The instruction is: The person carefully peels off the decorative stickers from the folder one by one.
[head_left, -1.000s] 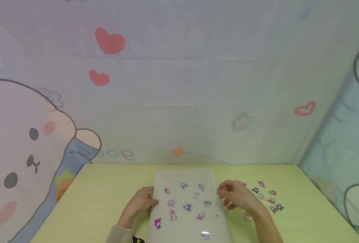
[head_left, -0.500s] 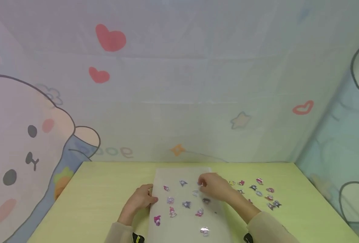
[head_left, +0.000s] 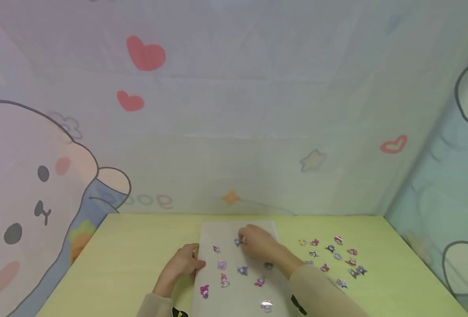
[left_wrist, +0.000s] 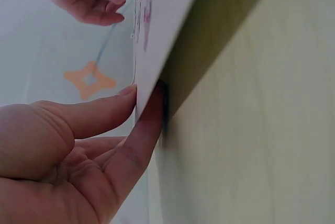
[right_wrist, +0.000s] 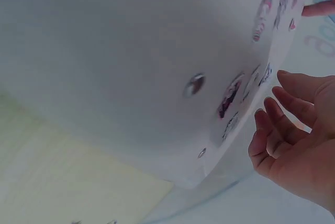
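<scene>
A white board dotted with small character stickers lies on the table, its left edge raised a little. My left hand pinches that edge, thumb on top and a finger underneath. Above the board's upper part hovers my right hand, its fingertips close to a grey-purple sticker. In the right wrist view its fingers are loosely bent, apart from the thumb, with nothing visible between them. The hand and forearm hide some stickers. Pink stickers and a purple sticker show nearer the middle.
Several loose stickers are scattered on the yellow-green table, right of the board. A printed cloth hangs behind the table and along its sides.
My right hand has moved left from the board's right edge, across its upper right, to the upper middle sticker. My left hand still holds the left edge.
</scene>
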### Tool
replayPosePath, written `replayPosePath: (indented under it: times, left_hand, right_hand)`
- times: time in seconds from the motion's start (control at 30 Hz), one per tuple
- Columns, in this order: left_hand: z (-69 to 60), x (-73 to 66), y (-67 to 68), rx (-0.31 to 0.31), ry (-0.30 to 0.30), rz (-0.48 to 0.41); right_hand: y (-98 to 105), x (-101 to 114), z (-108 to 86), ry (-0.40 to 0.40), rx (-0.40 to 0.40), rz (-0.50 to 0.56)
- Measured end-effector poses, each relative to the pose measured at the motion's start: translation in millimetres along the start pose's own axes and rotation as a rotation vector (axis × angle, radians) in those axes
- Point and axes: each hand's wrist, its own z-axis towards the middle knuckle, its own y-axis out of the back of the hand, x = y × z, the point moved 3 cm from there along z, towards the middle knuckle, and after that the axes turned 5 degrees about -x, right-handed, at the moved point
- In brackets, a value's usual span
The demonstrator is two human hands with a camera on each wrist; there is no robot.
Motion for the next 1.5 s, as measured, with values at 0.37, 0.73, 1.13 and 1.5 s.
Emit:
replayPosePath:
  times: [0.37,0.73,1.13,1.5]
  left_hand:
    - [1.2,2.2,-2.9,0.018,-0.019,-0.037]
    - [2.7,-3.1,-7.9,0.026,-0.025,-0.032]
    - [2.7,-1.5,-6.9,0.027,-0.044,-0.045]
    - [3.0,-3.6,-4.2,0.025,-0.044,-0.008]
  right_hand:
    - [-9.7,-4.0,29.6,-0.064,0.051,0.020]
    - [-12.3,-14.0,38.3,-0.142,0.073,0.014]
    - [-12.1,-15.0,35.6,-0.114,0.061,0.013]
    - [-7.2,-14.9,35.0,-0.101,0.040,-0.039]
